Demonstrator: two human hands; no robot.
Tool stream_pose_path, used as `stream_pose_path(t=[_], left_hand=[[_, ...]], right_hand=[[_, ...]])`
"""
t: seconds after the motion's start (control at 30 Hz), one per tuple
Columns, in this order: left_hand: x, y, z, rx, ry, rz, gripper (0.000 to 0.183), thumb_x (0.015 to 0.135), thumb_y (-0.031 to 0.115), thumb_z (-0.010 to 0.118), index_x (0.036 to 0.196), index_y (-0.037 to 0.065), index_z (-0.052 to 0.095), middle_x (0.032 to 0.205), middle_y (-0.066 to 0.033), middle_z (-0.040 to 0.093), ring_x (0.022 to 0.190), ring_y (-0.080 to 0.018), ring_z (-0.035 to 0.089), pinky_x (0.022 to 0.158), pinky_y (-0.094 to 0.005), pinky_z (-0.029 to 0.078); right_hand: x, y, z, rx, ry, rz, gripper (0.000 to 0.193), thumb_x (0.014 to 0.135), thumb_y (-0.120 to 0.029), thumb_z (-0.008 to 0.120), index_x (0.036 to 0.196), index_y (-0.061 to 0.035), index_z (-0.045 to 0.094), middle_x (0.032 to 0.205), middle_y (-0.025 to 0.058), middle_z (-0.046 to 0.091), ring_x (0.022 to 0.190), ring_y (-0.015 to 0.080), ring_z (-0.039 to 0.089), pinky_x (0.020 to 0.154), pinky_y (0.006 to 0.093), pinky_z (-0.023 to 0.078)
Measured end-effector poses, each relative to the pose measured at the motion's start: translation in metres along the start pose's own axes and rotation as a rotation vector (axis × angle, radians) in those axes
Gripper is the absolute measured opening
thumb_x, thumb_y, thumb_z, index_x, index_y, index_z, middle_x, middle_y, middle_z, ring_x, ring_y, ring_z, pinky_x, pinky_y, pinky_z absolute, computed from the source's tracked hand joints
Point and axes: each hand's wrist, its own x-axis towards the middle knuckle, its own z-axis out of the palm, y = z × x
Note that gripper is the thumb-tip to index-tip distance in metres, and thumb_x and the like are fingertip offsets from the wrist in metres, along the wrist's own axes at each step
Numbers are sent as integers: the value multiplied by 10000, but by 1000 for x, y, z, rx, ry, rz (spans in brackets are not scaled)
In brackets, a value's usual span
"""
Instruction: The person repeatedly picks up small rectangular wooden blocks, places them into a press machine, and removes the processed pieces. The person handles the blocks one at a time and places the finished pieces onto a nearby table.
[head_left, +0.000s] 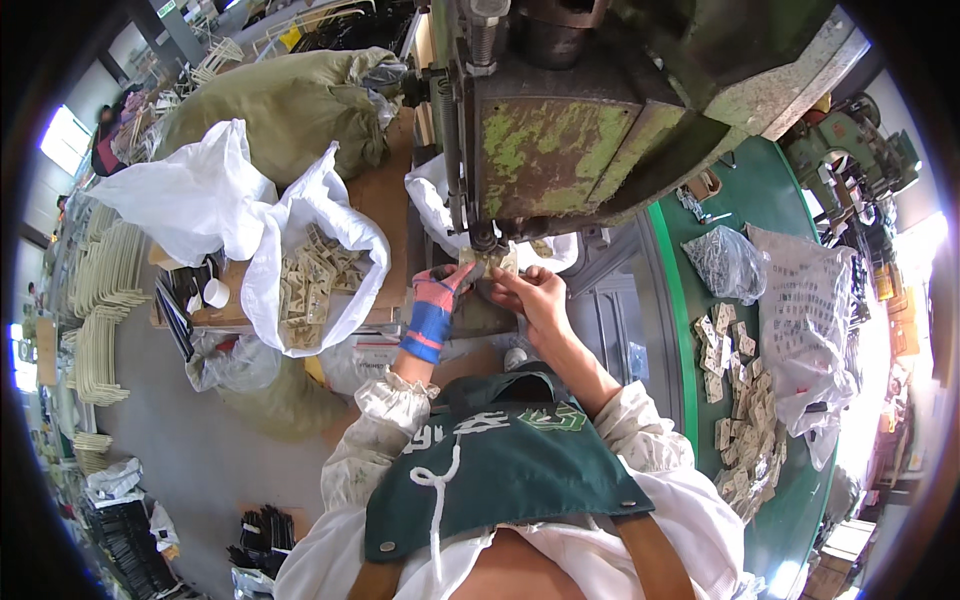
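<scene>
I have both hands up at the nose of the old green punch press [570,130]: my gloved left hand [438,292] pinches one end of a small flat tan metal plate [487,260] and my bare right hand [535,295] pinches the other end, the plate sitting right under the ram. To do this well, I judge the plate must lie flat and square on the die, and my fingertips must stay at its outer edges, clear of the tool, since pinching is the danger here. To my left an open white bag [315,265] holds more tan plates on a brown board; to my right a round green table [790,230] carries a loose spread of like plates [735,390] and clear bags. It's a crowded workshop, with cream wire racks [100,300] stacked on the grey floor.
</scene>
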Motion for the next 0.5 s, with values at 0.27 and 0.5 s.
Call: stream_pose_path(t=[0.27,0.5], left_hand=[[0,19,10,270,-32,-54,164,758,126,742,774,4,634,726,-15,588,665,-113,595,592,-270,529],[2,17,20,155,-137,-12,142,789,182,720,765,54,661,582,42,546,440,-48,473,412,-199,345]], right_hand=[[-9,-16,7,40,-5,-89,339,759,-21,730,702,-97,405,722,108,634,613,177,653,537,258,560],[-1,-37,0,-99,-1,-51,322,737,-25,744,792,-55,427,753,121,637,626,181,656,559,271,565]])
